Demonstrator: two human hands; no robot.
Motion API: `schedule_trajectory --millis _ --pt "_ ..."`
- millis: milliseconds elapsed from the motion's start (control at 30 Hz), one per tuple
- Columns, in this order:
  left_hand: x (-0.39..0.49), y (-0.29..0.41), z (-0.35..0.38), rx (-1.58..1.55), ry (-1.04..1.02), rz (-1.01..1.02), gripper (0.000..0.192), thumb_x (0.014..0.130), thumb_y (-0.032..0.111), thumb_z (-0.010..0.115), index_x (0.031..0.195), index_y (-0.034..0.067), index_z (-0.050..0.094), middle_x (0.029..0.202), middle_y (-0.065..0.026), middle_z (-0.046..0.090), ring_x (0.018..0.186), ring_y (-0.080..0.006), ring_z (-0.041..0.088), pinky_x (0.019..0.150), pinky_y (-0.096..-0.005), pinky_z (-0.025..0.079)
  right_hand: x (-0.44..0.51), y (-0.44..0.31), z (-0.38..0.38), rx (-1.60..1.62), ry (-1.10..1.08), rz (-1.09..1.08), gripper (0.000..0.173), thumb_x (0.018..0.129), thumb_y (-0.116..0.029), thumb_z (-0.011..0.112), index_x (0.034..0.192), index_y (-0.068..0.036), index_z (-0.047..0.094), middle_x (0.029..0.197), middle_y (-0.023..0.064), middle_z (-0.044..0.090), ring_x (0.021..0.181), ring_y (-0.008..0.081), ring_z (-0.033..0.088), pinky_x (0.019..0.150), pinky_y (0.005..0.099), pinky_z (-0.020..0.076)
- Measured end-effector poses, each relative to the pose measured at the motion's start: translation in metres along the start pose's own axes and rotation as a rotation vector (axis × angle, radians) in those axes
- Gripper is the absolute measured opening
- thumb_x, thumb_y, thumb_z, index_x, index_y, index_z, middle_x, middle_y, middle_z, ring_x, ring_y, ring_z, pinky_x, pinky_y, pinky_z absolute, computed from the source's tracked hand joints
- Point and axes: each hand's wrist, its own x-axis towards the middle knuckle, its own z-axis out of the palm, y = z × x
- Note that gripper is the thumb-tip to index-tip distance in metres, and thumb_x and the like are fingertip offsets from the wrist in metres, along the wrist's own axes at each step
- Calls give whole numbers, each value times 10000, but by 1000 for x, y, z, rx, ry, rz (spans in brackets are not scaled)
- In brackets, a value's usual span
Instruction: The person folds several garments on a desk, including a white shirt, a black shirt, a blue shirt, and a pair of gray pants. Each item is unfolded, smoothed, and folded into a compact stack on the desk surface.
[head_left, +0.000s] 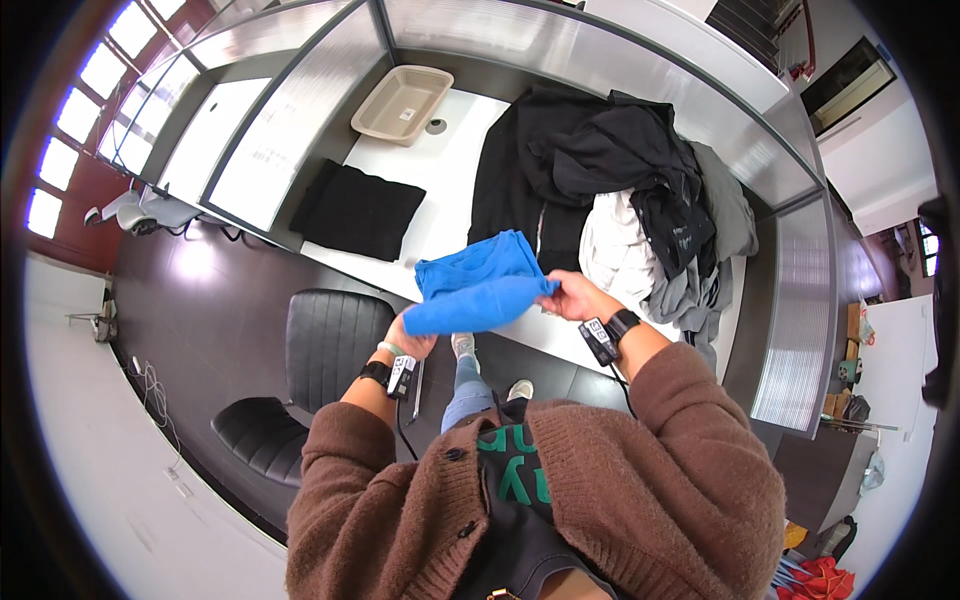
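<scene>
A blue garment, partly folded over on itself, spans the space between my two hands at the front edge of the white desk. My left hand grips its near left corner, beyond the desk's edge. At its right end, my right hand pinches the cloth between thumb and fingers. The far part of the garment rests by the desk's edge. Left of it lies a folded black cloth. Just beyond my right hand is a bunched white garment.
Black clothes are heaped at the back right, with grey garments beside them. A beige plastic basin stands in the back left corner. Translucent partitions border the desk. A black chair stands at my left.
</scene>
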Motion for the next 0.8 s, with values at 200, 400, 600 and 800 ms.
schedule_trajectory --millis 200,400,600,800 --pt "34 33 10 -83 500 -212 391 874 338 577 1072 14 486 1046 -172 596 922 -280 609 771 -385 510 28 -13 26 -502 432 -414 500 851 -297 614 1130 87 455 1054 239 568 967 343 592 773 411 510" --pt "47 15 25 493 725 -172 808 685 390 797 1252 -50 426 1136 -137 583 984 -230 578 810 -375 455 46 5 25 -663 516 -442 665 766 -351 739 1174 108 483 1115 209 580 995 274 585 829 370 475" --pt "55 36 24 225 402 -350 610 773 287 734 1229 -24 473 1144 -138 597 1020 -257 590 898 -413 459 58 -5 23 -409 147 -98 500 783 -261 744 1144 27 551 982 120 645 817 213 642 679 325 517" --pt "59 78 20 -128 126 -276 414 795 59 657 1178 -18 521 1132 -151 607 994 -274 613 919 -412 476 43 -34 33 -317 -97 -30 291 845 -130 656 1103 -17 581 994 91 652 855 200 650 726 308 535"
